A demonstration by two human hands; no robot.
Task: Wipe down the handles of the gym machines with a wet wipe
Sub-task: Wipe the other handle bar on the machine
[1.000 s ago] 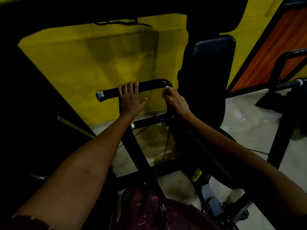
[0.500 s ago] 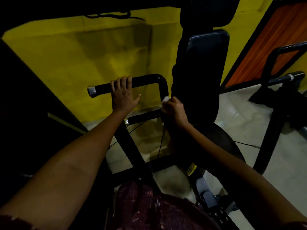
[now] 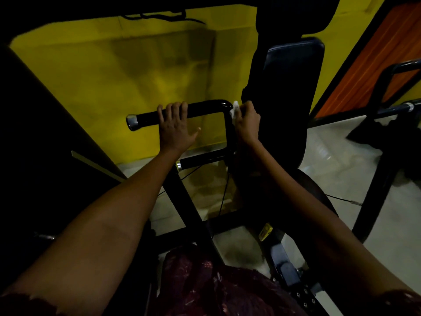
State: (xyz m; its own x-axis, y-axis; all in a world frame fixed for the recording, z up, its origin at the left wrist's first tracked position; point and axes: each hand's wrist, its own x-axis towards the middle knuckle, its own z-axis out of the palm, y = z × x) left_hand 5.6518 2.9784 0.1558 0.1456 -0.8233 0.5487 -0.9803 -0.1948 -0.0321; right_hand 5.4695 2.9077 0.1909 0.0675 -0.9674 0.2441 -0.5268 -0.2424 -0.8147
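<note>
Left hand (image 3: 176, 127): fingers hooked over the top of the handle (image 3: 200, 110), thumb stuck out to the right below the bar, palm hanging under it. Grasping the bar loosely, part way along its level stretch.

Right hand (image 3: 247, 125): fingers curled round a white wipe (image 3: 234, 109), pressing it against the handle just below the bend, where the bar turns down. Only a small crumpled bit of the wipe showing above and beside the knuckles; the rest hidden in the grip.

Handle: black, glossy, tube-shaped, running level from a silver end cap (image 3: 132, 120) on the left to a rounded corner on the right, then dropping straight down. A second, shorter black bar (image 3: 202, 161) with its own silver cap lower down, sticking out to the left. Behind and right of the handle, the dark padded backrest (image 3: 293, 87) of the machine; beyond, a yellow wall (image 3: 102, 76). Pale floor (image 3: 330, 160) under the frame. Scene dim, so finer detail on the bar hard to make out.

Compared with half a second ago: right hand higher on the upright part, now up by the corner instead of near the lower bar. Left hand in the same place on the level stretch, same hooked hold.
</note>
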